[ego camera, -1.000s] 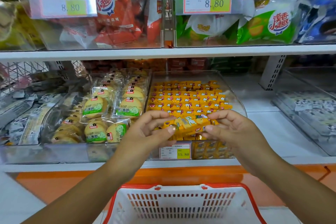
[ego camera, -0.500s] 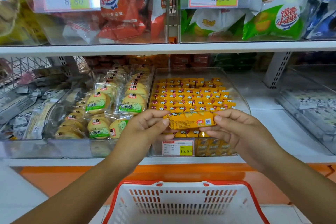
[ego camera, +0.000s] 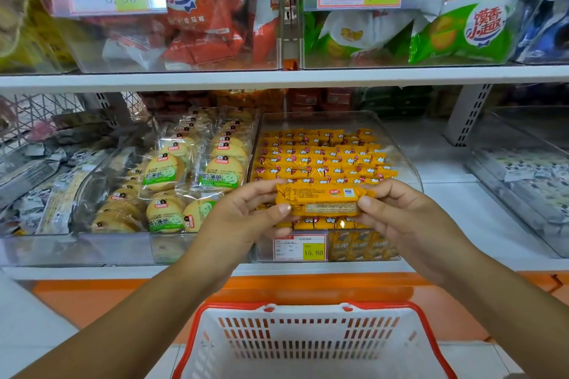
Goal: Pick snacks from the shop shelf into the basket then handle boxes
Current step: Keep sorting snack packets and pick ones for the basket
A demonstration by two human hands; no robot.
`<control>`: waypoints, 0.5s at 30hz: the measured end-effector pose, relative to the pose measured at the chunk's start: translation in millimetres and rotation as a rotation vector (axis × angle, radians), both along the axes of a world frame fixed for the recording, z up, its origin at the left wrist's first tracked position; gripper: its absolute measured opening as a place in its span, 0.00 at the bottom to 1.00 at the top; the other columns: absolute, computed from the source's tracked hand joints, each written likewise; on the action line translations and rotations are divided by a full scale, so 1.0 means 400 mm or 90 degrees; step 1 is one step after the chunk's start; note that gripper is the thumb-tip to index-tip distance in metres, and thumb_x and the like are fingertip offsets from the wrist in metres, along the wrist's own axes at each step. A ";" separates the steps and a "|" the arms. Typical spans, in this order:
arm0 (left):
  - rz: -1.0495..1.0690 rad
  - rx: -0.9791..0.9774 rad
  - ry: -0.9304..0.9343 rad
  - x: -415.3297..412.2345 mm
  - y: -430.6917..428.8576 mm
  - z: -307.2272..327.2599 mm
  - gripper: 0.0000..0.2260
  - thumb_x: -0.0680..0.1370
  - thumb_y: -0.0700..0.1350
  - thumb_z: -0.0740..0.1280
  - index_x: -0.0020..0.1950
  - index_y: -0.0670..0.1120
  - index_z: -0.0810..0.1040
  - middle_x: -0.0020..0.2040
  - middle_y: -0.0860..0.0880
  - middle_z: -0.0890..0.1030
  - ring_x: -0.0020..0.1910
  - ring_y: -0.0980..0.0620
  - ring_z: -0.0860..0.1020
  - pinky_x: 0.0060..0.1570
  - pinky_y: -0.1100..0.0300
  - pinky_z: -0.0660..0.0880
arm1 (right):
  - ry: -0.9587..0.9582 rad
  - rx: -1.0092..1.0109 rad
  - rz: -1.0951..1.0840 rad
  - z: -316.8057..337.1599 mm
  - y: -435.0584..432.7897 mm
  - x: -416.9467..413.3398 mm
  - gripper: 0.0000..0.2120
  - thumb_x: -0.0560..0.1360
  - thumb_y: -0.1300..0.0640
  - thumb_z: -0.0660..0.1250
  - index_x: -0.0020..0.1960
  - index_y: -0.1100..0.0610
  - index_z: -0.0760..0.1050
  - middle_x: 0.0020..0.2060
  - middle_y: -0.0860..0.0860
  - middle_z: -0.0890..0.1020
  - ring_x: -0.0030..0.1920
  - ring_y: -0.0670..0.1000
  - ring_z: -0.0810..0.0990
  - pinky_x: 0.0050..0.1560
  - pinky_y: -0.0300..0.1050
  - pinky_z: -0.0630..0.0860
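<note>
Hands meet in front of the lower shelf (ego camera: 462, 215), one at each end of a single orange snack packet (ego camera: 320, 200). The left hand (ego camera: 243, 218) pinches the packet's left end between thumb and curled fingers, and the right hand (ego camera: 400, 215) grips the right end the same way. The packet lies level between them with its small-print side facing the person. It is held in the air over the front of a clear bin (ego camera: 400, 144) that holds rows of matching orange packets (ego camera: 320, 160).

A price tag (ego camera: 300, 247) reading 15.80 is on that bin's front wall, just under the hands. Just beside it on the left, a second clear bin (ego camera: 92, 188) holds round biscuits (ego camera: 163, 172) in clear wrappers with green labels.

Below the hands and nearer the person is a white basket (ego camera: 308, 306) with a red rim; the packet is well above it.

On the upper shelf (ego camera: 277, 78), clear bins carry red bags (ego camera: 200, 9) on the left and green bags (ego camera: 462, 34) on the right, each bin tagged 8.80.
</note>
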State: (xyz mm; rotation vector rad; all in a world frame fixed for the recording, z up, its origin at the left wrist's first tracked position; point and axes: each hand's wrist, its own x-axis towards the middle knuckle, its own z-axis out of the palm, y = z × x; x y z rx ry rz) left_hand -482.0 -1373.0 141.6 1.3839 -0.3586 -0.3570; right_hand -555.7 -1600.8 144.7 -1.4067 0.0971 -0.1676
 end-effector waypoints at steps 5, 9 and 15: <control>0.026 -0.016 -0.016 0.000 -0.006 -0.005 0.19 0.69 0.43 0.71 0.60 0.43 0.79 0.53 0.47 0.86 0.53 0.50 0.84 0.46 0.62 0.81 | -0.016 0.034 0.005 0.004 0.011 0.000 0.05 0.68 0.57 0.71 0.39 0.57 0.77 0.48 0.58 0.86 0.52 0.56 0.85 0.49 0.41 0.82; 0.055 -0.019 -0.016 -0.004 -0.012 -0.001 0.16 0.69 0.45 0.71 0.55 0.42 0.78 0.49 0.46 0.86 0.48 0.50 0.85 0.42 0.61 0.81 | -0.009 0.003 -0.011 0.004 0.018 0.002 0.08 0.69 0.57 0.68 0.43 0.60 0.72 0.48 0.57 0.86 0.50 0.56 0.86 0.45 0.42 0.83; 0.067 0.015 -0.018 -0.011 -0.022 0.002 0.14 0.73 0.46 0.70 0.55 0.45 0.73 0.43 0.47 0.85 0.41 0.48 0.84 0.31 0.62 0.77 | -0.019 -0.058 -0.034 0.003 0.017 0.002 0.12 0.68 0.53 0.70 0.51 0.52 0.75 0.54 0.52 0.85 0.44 0.65 0.85 0.42 0.48 0.81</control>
